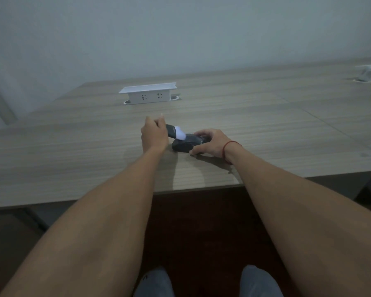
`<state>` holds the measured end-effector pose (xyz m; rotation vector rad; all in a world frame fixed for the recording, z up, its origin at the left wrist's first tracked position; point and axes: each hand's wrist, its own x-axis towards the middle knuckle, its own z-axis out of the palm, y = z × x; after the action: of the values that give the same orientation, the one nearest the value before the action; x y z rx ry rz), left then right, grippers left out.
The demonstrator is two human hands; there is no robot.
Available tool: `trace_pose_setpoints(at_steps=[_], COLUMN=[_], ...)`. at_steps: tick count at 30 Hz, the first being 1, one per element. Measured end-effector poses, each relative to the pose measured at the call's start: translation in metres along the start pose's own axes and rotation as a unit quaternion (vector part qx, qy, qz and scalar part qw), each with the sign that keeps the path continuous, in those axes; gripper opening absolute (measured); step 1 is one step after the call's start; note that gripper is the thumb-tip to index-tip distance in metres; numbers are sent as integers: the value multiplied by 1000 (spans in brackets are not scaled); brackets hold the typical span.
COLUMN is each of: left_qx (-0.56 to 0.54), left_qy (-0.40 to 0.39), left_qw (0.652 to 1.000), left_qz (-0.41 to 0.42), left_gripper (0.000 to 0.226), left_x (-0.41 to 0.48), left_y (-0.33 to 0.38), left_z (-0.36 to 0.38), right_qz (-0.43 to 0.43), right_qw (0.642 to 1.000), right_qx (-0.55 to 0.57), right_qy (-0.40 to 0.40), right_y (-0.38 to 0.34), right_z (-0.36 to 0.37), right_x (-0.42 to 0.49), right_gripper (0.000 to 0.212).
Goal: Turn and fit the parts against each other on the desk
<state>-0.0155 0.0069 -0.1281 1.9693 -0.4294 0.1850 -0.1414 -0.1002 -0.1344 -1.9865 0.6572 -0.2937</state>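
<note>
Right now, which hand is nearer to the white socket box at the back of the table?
Left. The left hand, holding a brush, lies just in front of the socket box; the right hand grips the mouse, farther right and nearer the person.

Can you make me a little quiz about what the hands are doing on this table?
1. True or false: the right hand holds the dark computer mouse on the table.
2. What does the left hand hold against the mouse? A) a pen B) a small brush with white bristles C) a cup
3. What white thing stands farther back on the table?

Key
1. True.
2. B: the bristles touch the top of the mouse.
3. A socket box with two outlets on its front.
</note>
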Motion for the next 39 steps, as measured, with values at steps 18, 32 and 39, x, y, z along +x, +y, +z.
trace_pose_setpoints(at_steps=[18,32,39], left_qx=[-6,-17,-58], left_qy=[-27,15,31], left_qw=[1000,1000,998], left_qz=[9,-4,17], left_gripper=[43,38,35], left_x=[-7,-9,-7], left_y=[-8,-9,8], left_z=[1,-3,2], right_qz=[-38,-21,81], right_qw=[996,998,977], right_qx=[-79,-64,-23], right_qy=[17,20,197], right_y=[-3,-8,-3], right_z=[3,-9,11], right_x=[3,7,22], right_gripper=[72,70,59])
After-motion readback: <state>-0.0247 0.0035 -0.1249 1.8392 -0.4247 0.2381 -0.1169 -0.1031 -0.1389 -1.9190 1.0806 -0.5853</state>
